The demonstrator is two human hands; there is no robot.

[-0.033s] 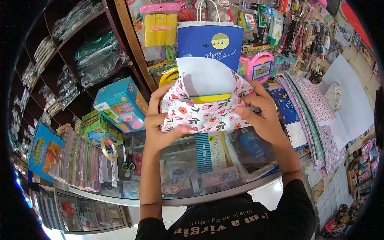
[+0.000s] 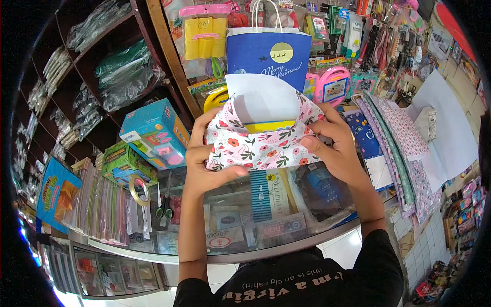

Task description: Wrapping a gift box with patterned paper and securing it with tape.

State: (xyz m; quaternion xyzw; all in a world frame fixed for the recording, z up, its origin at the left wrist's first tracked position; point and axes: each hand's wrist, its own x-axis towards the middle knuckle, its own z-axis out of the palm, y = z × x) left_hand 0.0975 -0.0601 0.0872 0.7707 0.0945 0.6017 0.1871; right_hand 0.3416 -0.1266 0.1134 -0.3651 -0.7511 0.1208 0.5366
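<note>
A box-shaped parcel in floral wrapping paper (image 2: 271, 152), white with red and pink flowers, is held up over the glass counter. The paper's plain white inner side (image 2: 263, 94) stands up at the far side as a rounded flap. A strip of something yellow (image 2: 268, 126) shows inside the fold. My left hand (image 2: 202, 158) grips the parcel's left end, fingers around the side and thumb stretched along the lower edge. At the right end, my right hand (image 2: 335, 146) holds the paper, thumb on the front face and fingers at the folded upper corner.
Scissors (image 2: 164, 210) and a tape roll (image 2: 139, 191) lie left on the glass counter (image 2: 286, 240), near a teal box (image 2: 155, 134) and a green box (image 2: 128, 166). Behind stands a blue paper bag (image 2: 268, 51). Patterned paper sheets (image 2: 396, 143) hang at right.
My left thumb has shifted slightly off the paper's front, toward the right. The parcel and my right hand look the same.
</note>
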